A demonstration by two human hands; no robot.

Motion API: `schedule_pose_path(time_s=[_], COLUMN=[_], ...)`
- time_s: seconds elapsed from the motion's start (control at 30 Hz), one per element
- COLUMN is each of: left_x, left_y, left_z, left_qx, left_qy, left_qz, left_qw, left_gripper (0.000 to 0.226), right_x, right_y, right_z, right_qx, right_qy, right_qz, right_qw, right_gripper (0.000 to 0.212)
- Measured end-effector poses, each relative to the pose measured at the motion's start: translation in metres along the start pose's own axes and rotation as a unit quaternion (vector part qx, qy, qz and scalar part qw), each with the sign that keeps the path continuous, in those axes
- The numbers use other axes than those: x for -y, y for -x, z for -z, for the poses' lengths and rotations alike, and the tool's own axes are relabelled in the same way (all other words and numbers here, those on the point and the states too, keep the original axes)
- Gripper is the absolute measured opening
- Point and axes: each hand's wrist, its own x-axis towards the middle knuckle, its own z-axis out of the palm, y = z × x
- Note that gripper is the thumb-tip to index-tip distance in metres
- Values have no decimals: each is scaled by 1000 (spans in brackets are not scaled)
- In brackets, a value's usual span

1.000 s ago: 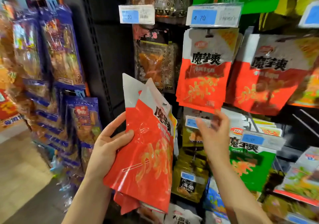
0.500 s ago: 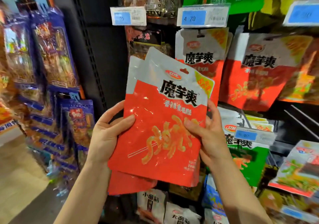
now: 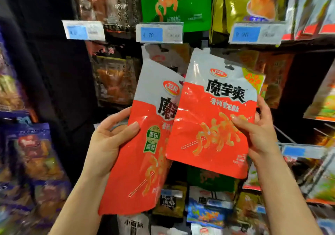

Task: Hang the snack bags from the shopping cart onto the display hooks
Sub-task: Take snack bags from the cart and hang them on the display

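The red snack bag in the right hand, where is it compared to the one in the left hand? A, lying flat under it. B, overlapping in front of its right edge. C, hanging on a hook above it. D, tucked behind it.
B: the right hand holds its red snack bag so that its left edge covers part of the print on the bag in the left hand.

Red-and-silver snack bags [image 3: 213, 118]
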Motion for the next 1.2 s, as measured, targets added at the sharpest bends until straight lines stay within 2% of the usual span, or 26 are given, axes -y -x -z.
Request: schedule_pose_path(time_s=[0.13, 0.3, 0.43, 0.53, 0.6, 0.67, 0.8, 0.87, 1.0, 1.03, 1.13, 1.2], left_x=[11, 24, 29, 29, 30, 29, 30, 31, 34, 35, 34, 33], left_y=[-5, -8, -7, -7, -8, -8, -7, -8, -9, -10, -9, -8], left_z=[-19, -29, -30, -28, -30, -34, -41, -41, -41, -41, -42, -41], left_qx=[12, 3, -5, -4, -17, -21, -28, -26, -26, -26, -18, -17], left_qy=[12, 21, 36, 27, 36, 44, 45, 41, 35, 30, 29, 20], left_qz=[17, 39, 52, 49, 48, 47, 43, 40, 36, 38, 42, 43], left_qw=[1000, 999, 998, 998, 998, 998, 998, 998, 998, 998, 999, 999], left_gripper=[47, 60, 55, 74, 67, 60, 63, 66, 87, 83, 47, 38], right_x=[20, 41, 43, 44, 46, 47, 52, 53, 50, 46, 33, 22], right_y=[-20, -36, -31, -27, -29, -37, -56, -63, -81, -89, -115, -130], right_z=[27, 34, 41, 51, 52, 49, 39, 38, 37, 36, 31, 29], right_qx=[-17, 50, 66, 67, 70, 54, 49, 44, 5, -6, -31, -40], right_qy=[47, 110, 112, 106, 102, 92, 68, 77, 98, 110, 164, 207], right_qz=[35, 65, 65, 59, 52, 50, 10, -9, -19, -19, -7, 4], right_qw=[998, 991, 989, 990, 991, 993, 996, 996, 995, 994, 986, 978], right_gripper=[86, 97, 99, 104, 108, 104, 110, 102, 90, 89, 94, 100])
